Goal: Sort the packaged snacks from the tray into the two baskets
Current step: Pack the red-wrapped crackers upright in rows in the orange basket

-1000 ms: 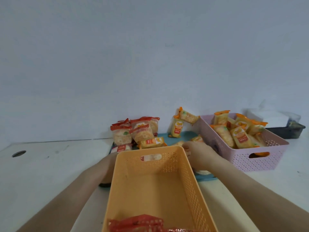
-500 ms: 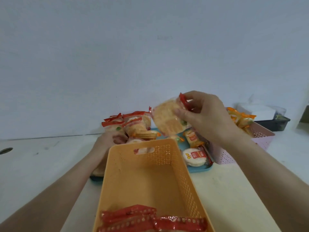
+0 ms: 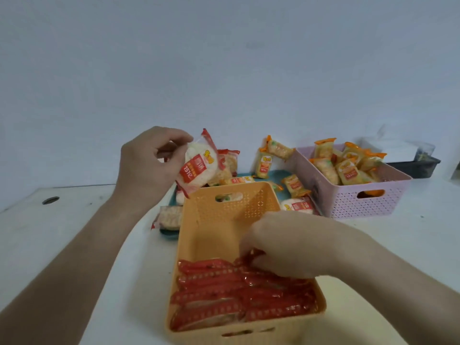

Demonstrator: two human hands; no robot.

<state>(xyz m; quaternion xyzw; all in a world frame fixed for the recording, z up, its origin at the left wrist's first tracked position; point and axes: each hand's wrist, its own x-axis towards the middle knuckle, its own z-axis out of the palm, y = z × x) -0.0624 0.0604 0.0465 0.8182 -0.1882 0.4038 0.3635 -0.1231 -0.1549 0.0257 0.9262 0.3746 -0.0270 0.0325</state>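
Note:
An orange basket (image 3: pixel 225 199) stands in front of me with several red snack packs (image 3: pixel 219 295) stacked at its near end. My right hand (image 3: pixel 288 247) is down inside it, fingers curled on the edge of a red pack (image 3: pixel 251 256) atop the stack. My left hand (image 3: pixel 149 168) is raised over the tray's left side and pinches another red-and-white snack pack (image 3: pixel 199 168). Behind the basket lies the blue tray (image 3: pixel 275 174) with loose red packs (image 3: pixel 298 206) and orange packs (image 3: pixel 295 185). The pink basket (image 3: pixel 373 202) at right holds several orange packs (image 3: pixel 348 168).
A red pack (image 3: pixel 169 216) overhangs the tray's front left corner. A black bin (image 3: pixel 414 168) with a white item stands behind the pink basket. The white table has a round hole (image 3: pixel 50 200) at far left. A plain wall rises behind everything.
My right hand came down from above the tray into the orange basket with its red pack. My left hand lifted a red pack up off the tray.

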